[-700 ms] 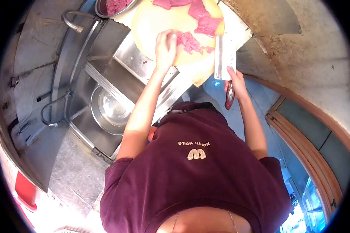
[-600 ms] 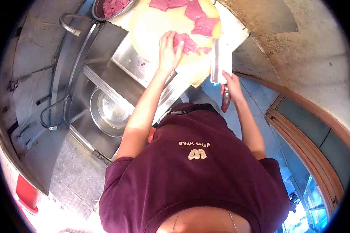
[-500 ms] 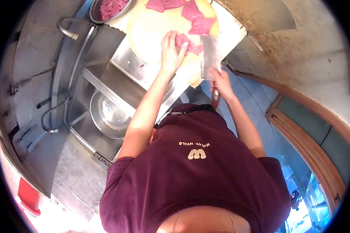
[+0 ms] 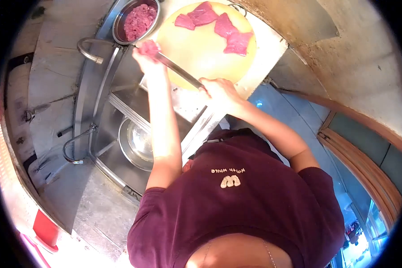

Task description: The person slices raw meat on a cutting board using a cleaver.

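My left hand (image 4: 147, 62) is closed around a clump of cut pink meat (image 4: 149, 46) at the left edge of the round yellow cutting board (image 4: 183, 49). In my right hand (image 4: 219, 93) is a cleaver (image 4: 181, 71), seen nearly edge-on, its blade reaching left across the board's near edge. The blade's tip touches or lies very close to the meat; which one I cannot tell. Just beyond my left hand stands a metal bowl (image 4: 117, 29) with cut meat (image 4: 140, 21) in it. Flat meat slices (image 4: 203, 14) and more slices (image 4: 238, 43) lie on the board's far side.
A steel double sink (image 4: 125, 100) lies left of my body, with a clear round bowl (image 4: 136, 143) in its nearer basin. Two curved taps, one a far tap (image 4: 91, 53) and one a near tap (image 4: 69, 145), rise along its left side. A wall (image 4: 326, 67) borders the right.
The meat that lay under my left hand on the board is now gathered in that hand, carried left towards the metal bowl. My right hand has swung the cleaver left and turned its blade edge-on.
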The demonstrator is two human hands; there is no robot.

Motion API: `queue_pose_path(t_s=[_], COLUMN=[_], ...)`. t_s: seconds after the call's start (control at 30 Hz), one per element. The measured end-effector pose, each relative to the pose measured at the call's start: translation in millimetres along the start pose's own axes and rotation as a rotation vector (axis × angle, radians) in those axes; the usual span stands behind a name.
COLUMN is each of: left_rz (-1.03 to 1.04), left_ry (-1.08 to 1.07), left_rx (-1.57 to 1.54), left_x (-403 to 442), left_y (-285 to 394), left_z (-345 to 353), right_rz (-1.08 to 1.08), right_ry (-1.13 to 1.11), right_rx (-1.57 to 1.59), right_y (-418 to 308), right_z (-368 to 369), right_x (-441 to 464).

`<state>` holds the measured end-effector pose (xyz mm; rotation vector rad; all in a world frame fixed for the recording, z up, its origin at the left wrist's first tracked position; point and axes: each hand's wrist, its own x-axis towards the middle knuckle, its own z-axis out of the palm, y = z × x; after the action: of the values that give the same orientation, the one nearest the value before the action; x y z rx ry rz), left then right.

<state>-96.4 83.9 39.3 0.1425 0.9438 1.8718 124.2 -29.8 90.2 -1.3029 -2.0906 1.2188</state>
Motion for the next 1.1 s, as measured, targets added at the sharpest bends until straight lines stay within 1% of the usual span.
queue_pose_path(t_s=[0.03, 0.07, 0.1, 0.13, 0.17, 0.2, 0.27, 0.33, 0.37, 0.4, 0.47, 0.53, 0.6, 0.67, 0.7, 0.77, 0.87, 0.9, 1.03, 1.1], left_rz=[0.029, 0.064, 0.251, 0.488, 0.709, 0.999, 1.405, 1.128, 1.098, 1.324, 1.003, 0.742, 0.725, 0.461, 0.346, 0.108, 0.225, 0.411, 0.35, 0.453], left_ry=[-0.024, 0.026, -0.071, -0.094, -0.035, 0.122, 0.027, -0.327, -0.066, 0.126, -0.131, -0.339, -0.381, -0.21, -0.222, -0.237, -0.104, -0.144, -0.146, -0.231], left_rx=[-0.054, -0.082, -0.013, 0.14, 0.277, 0.426, 1.075, 1.462, 1.528, 1.578, 1.222, 1.175, 1.565, 1.738, 1.733, 1.714, 1.772, 1.741, 1.39, 1.361], left_x=[9.2, 19.0, 22.5, 29.1, 29.8, 17.7, 83.9, 151.9, 157.7, 145.1, 95.8, 57.2, 66.7, 79.0, 76.6, 70.8, 54.9, 50.1, 36.9, 13.9], left_y=[18.6, 40.6, 56.9, 72.2, 86.0, 89.7, 96.6, 76.9, 62.8, 55.9, 31.2, -8.0, -49.1, -79.6, -81.7, -83.1, -86.7, -87.7, -73.2, -48.7], left_z=[13.8, 33.5, 49.7, 65.9, 86.8, 114.4, 88.5, 43.9, 27.1, 29.9, 51.5, 53.9, 34.1, 24.2, 33.2, 45.6, 54.6, 52.2, 45.0, 38.2], right_rz=[0.001, 0.007, 0.024, 0.043, 0.08, 0.14, 0.262, 0.339, 0.373, 0.359, 0.337, 0.404, 0.431, 0.391, 0.367, 0.396, 0.434, 0.448, 0.46, 0.474], right_ry=[0.007, 0.013, 0.063, 0.111, 0.161, 0.171, 0.185, 0.159, 0.157, 0.175, 0.212, 0.208, 0.198, 0.206, 0.214, 0.238, 0.241, 0.243, 0.243, 0.236], right_rx=[0.013, 0.026, 0.005, -0.018, -0.023, -0.004, 0.032, 0.045, 0.052, 0.043, 0.022, 0.085, 0.122, 0.099, 0.081, 0.094, 0.154, 0.179, 0.204, 0.269], right_y=[4.4, 9.7, 16.8, 25.2, 32.5, 39.9, 52.9, 59.0, 61.9, 66.0, 76.4, 79.9, 75.9, 74.3, 74.4, 72.5, 81.4, 84.3, 88.1, 96.3], right_z=[-6.4, -12.3, -16.0, -18.4, -20.2, -22.9, -27.8, -31.6, -34.2, -34.7, -31.1, -28.0, -30.7, -33.1, -36.8, -39.9, -33.8, -33.4, -33.1, -27.9], right_x=[0.1, -1.8, -6.1, -11.4, -16.3, -20.5, -31.9, -42.8, -44.5, -48.0, -53.2, -55.3, -53.3, -52.8, -51.4, -52.3, -55.9, -56.4, -64.3, -68.7])
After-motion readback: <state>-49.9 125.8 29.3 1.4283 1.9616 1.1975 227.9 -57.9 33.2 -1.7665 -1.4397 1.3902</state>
